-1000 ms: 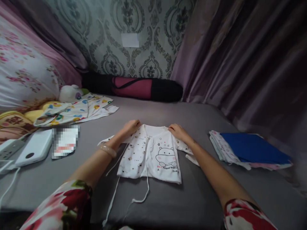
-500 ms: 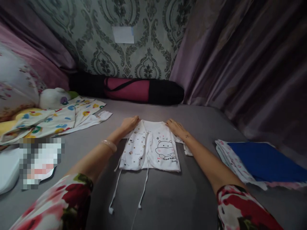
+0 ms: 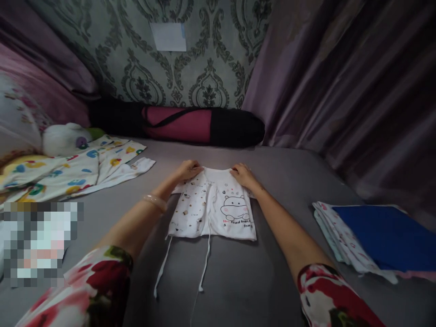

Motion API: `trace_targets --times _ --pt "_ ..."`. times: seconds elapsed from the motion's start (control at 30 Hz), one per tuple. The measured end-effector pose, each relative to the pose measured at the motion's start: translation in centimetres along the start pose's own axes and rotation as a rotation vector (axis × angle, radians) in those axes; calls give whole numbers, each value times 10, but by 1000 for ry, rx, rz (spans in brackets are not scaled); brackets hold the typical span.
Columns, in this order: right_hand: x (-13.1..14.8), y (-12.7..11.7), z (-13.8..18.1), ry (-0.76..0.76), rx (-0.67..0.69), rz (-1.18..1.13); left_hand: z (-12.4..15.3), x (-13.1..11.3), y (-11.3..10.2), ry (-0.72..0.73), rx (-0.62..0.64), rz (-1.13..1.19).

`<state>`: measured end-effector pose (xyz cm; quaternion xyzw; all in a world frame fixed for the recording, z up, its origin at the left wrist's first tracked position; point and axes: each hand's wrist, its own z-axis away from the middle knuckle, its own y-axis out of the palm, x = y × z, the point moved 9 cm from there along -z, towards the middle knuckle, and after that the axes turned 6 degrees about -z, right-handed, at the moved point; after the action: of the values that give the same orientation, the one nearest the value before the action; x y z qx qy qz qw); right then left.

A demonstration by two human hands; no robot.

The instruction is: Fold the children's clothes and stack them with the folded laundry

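Observation:
A small white baby shirt (image 3: 195, 213) lies front up on the grey bed sheet, its collar away from me. A cartoon hippo and lettering mark its right half, and small prints dot the left. Two white tie strings (image 3: 205, 265) trail from the hem toward me. At the shirt's left shoulder, beside the collar, my left hand (image 3: 190, 170) has its fingers closed on the cloth. My right hand (image 3: 244, 175) pinches the right shoulder the same way. The sleeves are partly hidden under my hands and forearms.
Folded clothes with a blue piece (image 3: 384, 236) on top are stacked at the right. Patterned baby clothing (image 3: 88, 165) and a white plush toy (image 3: 63, 138) lie at the left, near a blurred-out item (image 3: 44, 245). A black and pink long bag (image 3: 180, 125) rests against the wall.
My hands have shifted slightly inward along the shoulders toward the collar. The sleeve end that showed beyond my right forearm is out of sight. The view has turned slightly.

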<state>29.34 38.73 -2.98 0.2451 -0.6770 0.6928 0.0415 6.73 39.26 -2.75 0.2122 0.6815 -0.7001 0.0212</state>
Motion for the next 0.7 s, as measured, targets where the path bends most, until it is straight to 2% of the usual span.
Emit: trace_targets --times 0.13,0.3,0.4,0.5,0.6,0.7 --pt "-1 2 -7 63 -45 -4 -3 -4 0 -13 -58 -27" --pt "5 3 -3 73 -108 57 -4 2 6 -132 -99 -125" --pt "11 3 0 93 -165 103 -3 0 11 -178 -82 -243" --pt "12 0 -1 86 -113 38 -1 -6 12 -184 2 -322" --pt "-6 -23 8 90 -93 -164 4 -15 -1 -171 28 -412" --pt "-49 -55 41 187 -107 -252 8 -37 -22 -112 -63 -450"
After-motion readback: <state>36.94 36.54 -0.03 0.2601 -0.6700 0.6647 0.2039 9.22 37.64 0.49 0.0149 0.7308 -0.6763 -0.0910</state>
